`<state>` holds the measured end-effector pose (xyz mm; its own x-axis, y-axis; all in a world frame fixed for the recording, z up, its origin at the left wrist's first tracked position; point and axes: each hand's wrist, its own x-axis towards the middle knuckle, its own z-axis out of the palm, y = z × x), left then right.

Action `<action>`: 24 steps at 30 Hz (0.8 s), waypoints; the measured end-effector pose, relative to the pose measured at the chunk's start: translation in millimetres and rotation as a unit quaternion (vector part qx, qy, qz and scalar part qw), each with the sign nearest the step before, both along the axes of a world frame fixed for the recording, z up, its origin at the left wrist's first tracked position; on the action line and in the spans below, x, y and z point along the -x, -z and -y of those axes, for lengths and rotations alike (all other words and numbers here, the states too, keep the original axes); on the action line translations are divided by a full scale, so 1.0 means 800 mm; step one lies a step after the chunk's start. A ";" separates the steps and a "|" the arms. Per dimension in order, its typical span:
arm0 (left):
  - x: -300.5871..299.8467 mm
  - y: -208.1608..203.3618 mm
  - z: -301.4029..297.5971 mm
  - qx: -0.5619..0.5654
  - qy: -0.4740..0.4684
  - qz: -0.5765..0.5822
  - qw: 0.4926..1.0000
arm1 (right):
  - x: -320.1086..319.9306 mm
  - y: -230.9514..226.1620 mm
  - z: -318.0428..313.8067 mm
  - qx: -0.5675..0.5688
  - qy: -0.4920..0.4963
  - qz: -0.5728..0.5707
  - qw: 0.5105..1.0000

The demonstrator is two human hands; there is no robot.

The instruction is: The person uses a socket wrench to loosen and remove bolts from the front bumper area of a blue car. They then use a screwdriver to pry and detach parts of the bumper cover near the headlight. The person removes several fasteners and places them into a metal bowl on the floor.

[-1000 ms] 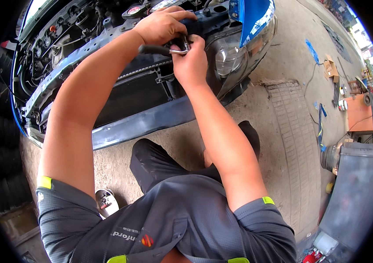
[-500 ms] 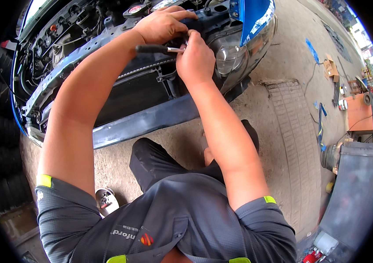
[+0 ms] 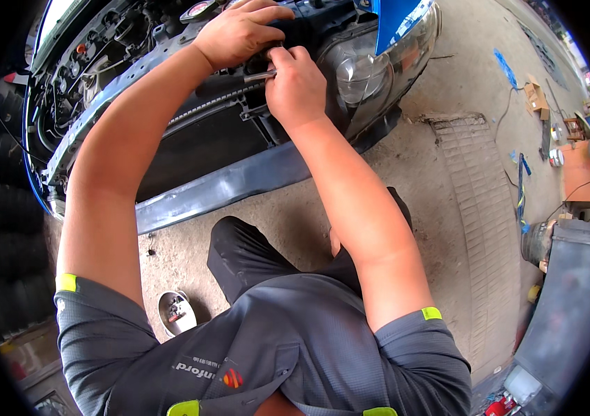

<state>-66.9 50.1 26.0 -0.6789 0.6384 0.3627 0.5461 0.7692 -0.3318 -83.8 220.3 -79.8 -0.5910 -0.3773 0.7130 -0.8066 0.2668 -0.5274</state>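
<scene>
Since the earlier frames the right hand [image 3: 296, 87] has slid a little to the right along the car's front edge, and the small bright hook-like piece once seen between the hands has given way to a slim metal tool shaft [image 3: 260, 75] lying level under the left fingers. That shaft sits between the two hands, its right end tucked into the right hand's curled fingers [image 3: 293, 57], which are clenched around it; its dark handle end seems to run leftward beneath the left hand [image 3: 239, 31], though the view there is too shadowed to be sure. The left fingers are bent over the top of a dark part at the car's edge, pressing down on it rather than spread. Just right of the right knuckles lies the clear headlight [image 3: 364, 69], with a blue body panel [image 3: 395, 14] above it. Below the fingers runs the black radiator grille [image 3: 198, 139], then the grey crossbar [image 3: 239, 184]. Well below, on the concrete floor, stands a small white bowl [image 3: 175, 312] of parts
</scene>
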 end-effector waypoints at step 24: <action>-0.007 0.000 -0.091 0.130 -0.319 0.155 0.926 | -0.080 -0.002 -0.077 0.087 -0.160 0.180 0.967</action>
<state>-61.2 122.6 25.9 -0.9938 0.1092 -0.0219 0.1071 0.8841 -0.4548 -20.0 282.0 -78.1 -0.6857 -0.4743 0.5521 -0.5893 -0.0835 -0.8036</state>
